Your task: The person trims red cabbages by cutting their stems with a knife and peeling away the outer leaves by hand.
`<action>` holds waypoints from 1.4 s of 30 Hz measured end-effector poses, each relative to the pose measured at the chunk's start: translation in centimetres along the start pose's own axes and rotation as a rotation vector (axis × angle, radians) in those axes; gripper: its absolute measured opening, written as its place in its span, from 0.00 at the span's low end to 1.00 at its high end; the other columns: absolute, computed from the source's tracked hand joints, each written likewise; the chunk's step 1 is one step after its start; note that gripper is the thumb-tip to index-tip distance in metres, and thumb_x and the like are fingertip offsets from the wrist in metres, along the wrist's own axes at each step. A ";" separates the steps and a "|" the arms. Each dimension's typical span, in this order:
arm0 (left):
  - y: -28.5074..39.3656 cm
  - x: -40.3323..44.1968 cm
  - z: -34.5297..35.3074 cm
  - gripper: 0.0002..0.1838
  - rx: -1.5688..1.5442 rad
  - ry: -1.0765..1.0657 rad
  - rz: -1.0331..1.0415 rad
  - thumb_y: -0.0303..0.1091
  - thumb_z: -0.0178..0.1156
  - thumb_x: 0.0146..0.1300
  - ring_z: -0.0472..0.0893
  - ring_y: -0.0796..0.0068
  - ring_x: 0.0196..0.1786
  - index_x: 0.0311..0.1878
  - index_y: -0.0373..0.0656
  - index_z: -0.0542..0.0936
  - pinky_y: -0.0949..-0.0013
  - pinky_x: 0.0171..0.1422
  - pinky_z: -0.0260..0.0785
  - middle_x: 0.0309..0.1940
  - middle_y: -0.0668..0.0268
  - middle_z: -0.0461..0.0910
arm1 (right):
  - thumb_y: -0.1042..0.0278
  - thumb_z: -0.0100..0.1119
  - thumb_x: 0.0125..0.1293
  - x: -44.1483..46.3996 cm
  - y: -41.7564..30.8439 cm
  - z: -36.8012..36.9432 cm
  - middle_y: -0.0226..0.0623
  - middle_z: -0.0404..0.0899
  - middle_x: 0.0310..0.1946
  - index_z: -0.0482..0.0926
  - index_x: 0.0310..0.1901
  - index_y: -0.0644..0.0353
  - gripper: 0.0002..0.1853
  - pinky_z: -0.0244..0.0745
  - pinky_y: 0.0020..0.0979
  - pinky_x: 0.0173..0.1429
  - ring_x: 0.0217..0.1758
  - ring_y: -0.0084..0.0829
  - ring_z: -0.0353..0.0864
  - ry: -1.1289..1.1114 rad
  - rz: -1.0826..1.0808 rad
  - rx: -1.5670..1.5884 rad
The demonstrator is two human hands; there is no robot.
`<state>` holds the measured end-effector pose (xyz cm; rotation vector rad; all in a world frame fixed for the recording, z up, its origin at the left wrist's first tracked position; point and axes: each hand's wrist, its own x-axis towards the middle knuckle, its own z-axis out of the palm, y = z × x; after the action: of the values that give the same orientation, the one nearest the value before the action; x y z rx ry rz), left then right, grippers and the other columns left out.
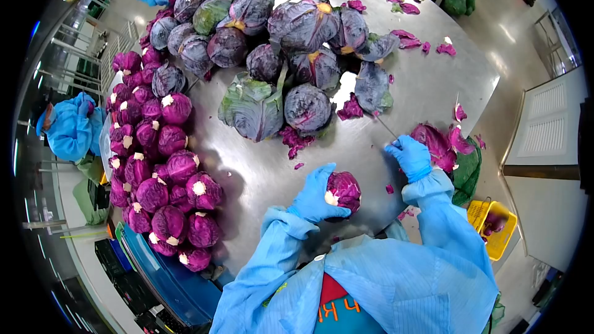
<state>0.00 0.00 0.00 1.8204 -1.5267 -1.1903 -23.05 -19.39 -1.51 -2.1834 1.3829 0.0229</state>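
Got my left hand (317,196) cupped round a purple cabbage (348,190), right hand (411,158) gripping a thin knife (386,127), loose leaves (435,143) just beside that one.

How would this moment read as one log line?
left hand: holds purple cabbage; right hand: grips knife; table: purple pile left, leafy cabbages ahead

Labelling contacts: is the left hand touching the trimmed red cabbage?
Touching: the head view shows the left hand cupped around one side of the trimmed red cabbage.
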 end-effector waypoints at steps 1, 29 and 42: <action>0.3 -0.1 -0.1 0.68 -0.083 -0.006 -0.019 0.54 0.82 0.29 0.58 0.51 0.72 0.73 0.39 0.54 0.56 0.77 0.51 0.69 0.51 0.59 | 0.53 0.66 0.61 -1.4 -0.5 -0.4 0.38 0.83 0.38 0.82 0.42 0.58 0.16 0.80 0.37 0.44 0.37 0.37 0.84 -0.030 -0.069 0.115; 0.1 -1.2 4.1 0.71 -0.136 0.364 0.007 0.56 0.83 0.27 0.59 0.48 0.70 0.72 0.36 0.51 0.54 0.74 0.54 0.67 0.45 0.56 | 0.37 0.58 0.63 -9.0 -4.7 3.4 0.46 0.80 0.27 0.78 0.45 0.62 0.29 0.74 0.41 0.40 0.33 0.44 0.83 -0.058 0.034 0.532; 1.3 -1.3 4.2 0.72 -0.110 0.539 -0.114 0.54 0.82 0.30 0.54 0.44 0.72 0.73 0.35 0.47 0.51 0.76 0.50 0.69 0.42 0.51 | 0.39 0.51 0.67 -8.1 -6.4 3.3 0.43 0.79 0.25 0.78 0.30 0.56 0.25 0.71 0.45 0.33 0.27 0.48 0.79 -0.096 -0.146 0.390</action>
<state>-4.25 1.56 -0.71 1.9644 -1.0442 -0.7241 -20.61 -9.12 0.90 -1.9215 1.0692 -0.1790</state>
